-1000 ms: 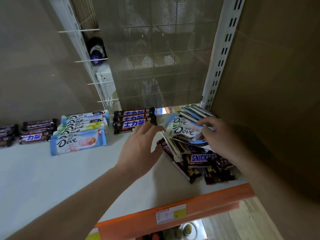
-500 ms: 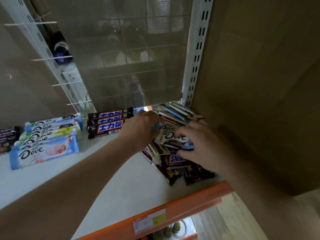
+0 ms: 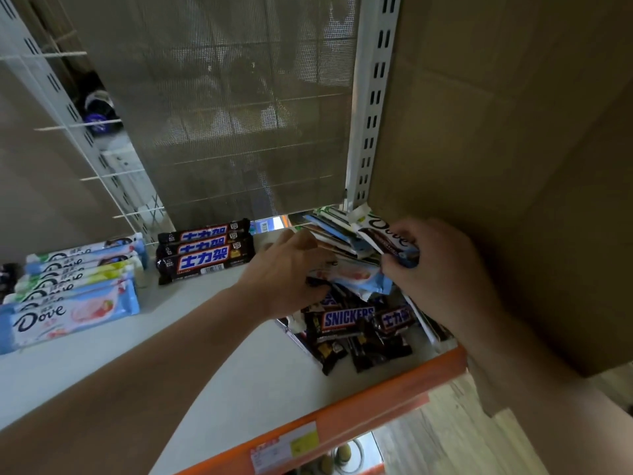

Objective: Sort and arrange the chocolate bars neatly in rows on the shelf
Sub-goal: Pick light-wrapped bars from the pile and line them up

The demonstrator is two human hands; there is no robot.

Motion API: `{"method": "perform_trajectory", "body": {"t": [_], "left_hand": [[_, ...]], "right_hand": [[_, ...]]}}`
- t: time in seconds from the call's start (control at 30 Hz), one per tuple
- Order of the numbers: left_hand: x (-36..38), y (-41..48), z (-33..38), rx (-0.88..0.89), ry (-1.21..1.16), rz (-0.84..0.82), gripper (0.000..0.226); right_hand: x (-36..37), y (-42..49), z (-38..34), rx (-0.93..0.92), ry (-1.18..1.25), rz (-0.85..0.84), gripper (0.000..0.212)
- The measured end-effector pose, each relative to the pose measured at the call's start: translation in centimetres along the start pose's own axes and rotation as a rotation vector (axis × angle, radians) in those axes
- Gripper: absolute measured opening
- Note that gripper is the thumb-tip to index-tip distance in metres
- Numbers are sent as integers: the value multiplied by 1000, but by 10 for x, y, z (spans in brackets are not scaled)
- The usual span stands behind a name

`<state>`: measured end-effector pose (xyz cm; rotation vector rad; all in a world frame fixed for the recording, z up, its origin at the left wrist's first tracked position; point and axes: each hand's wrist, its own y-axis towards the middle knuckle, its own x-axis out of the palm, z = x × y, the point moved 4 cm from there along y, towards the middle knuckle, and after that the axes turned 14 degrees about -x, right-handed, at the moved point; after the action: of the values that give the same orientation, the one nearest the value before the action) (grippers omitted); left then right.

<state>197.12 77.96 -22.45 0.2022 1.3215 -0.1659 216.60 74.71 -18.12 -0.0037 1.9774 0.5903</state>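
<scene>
A mixed heap of chocolate bars (image 3: 356, 323) lies at the right end of the white shelf (image 3: 219, 358), with dark Snickers bars in front and Dove bars behind. My right hand (image 3: 442, 269) grips a white and brown Dove bar (image 3: 383, 234), lifted and tilted above the heap. My left hand (image 3: 287, 269) reaches into the heap, fingers curled on a pale blue and pink Dove bar (image 3: 356, 279). A neat row of Dove bars (image 3: 72, 286) lies at the left. Three dark Snickers bars (image 3: 205, 252) sit in a row beside them.
A brown cardboard wall (image 3: 513, 166) closes the shelf on the right. A mesh back panel (image 3: 239, 114) and a slotted white upright (image 3: 373, 104) stand behind. The orange front edge (image 3: 342, 419) carries a price label. More dark bars (image 3: 7, 275) show at the far left.
My right hand has lifted the white and brown Dove bar up off the heap. My left hand has moved deeper into the heap onto the pale blue Dove bar. The camera has shifted closer.
</scene>
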Motion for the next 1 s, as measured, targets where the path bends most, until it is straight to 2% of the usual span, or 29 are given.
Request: {"method": "perform_trajectory", "body": {"t": [0.17, 0.27, 0.43, 0.67, 1.0], "left_hand": [[2, 3, -1, 12, -90, -37, 45], [0, 3, 0, -7, -107, -48, 50], [-12, -9, -12, -44, -148, 88, 51], [-39, -51, -59, -128, -57, 324, 48], [-57, -109, -115, -213, -97, 425, 46]], "right_hand": [[0, -2, -4, -28, 0, 11, 38], [1, -2, -5, -78, -19, -3, 38], [3, -3, -6, -151, -123, -53, 45], [12, -11, -8, -265, -114, -117, 50], [36, -7, -57, -329, -94, -82, 47]]}}
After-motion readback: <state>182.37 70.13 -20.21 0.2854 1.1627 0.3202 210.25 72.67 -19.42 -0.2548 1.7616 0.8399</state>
